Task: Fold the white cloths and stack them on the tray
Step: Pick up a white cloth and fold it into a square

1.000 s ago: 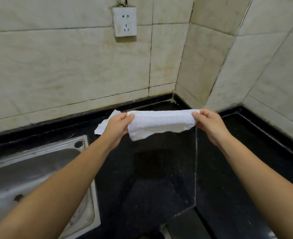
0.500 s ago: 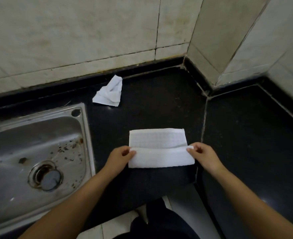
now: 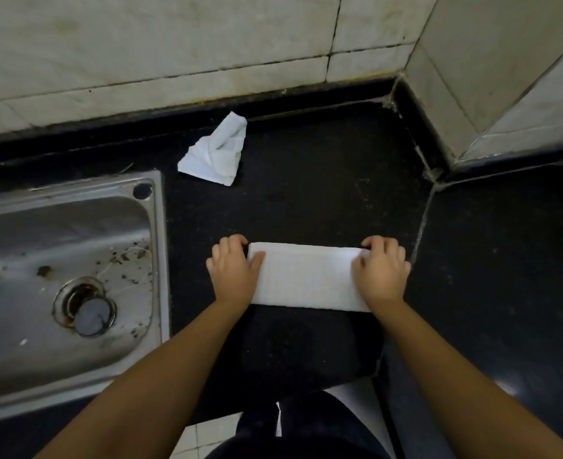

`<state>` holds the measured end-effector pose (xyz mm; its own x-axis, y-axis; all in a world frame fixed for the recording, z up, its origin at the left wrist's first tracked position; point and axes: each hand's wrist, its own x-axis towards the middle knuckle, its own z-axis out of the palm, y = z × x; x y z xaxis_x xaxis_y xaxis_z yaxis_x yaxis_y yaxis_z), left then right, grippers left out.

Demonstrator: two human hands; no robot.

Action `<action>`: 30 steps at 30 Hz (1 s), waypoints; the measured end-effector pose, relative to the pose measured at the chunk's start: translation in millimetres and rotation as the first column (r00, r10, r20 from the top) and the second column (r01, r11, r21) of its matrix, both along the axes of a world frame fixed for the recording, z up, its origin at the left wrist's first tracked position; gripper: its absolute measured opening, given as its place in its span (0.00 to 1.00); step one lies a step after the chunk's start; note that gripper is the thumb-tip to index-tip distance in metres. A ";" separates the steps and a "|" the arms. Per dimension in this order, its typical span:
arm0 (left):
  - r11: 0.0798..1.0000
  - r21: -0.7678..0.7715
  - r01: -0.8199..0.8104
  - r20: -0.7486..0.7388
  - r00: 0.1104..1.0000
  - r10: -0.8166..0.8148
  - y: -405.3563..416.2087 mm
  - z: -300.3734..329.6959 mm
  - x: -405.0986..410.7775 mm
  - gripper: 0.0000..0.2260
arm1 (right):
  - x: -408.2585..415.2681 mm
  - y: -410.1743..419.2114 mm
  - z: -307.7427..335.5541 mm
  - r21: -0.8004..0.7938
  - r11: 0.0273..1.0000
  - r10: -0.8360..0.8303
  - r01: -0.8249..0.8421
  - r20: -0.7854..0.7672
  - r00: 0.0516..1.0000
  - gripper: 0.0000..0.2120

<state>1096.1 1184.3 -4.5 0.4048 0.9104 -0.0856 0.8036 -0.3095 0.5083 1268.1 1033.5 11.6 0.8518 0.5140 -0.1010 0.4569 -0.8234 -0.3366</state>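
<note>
Since half a second ago, both hands have slid up to the far edge of the folded white cloth [image 3: 306, 278], and the cloth now looks like one flat band with its far flap folded over. It lies on the black counter [image 3: 306, 200], near the front edge. The left hand [image 3: 233, 271] holds the left end, fingers curled over the far corner and thumb on top. The right hand [image 3: 382, 272] holds the right end the same way. A crumpled white cloth [image 3: 215, 151] lies well apart, by the tiled wall [image 3: 161, 44]. A steel sink [image 3: 65, 279] sits to the left.
</note>
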 end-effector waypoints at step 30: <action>0.882 -0.010 0.470 0.664 0.663 -0.346 27.4 178.3 36.4 0.05 | 25.9 55.8 178.8 0.673 0.712 0.452 -0.199 -0.222 0.864 0.06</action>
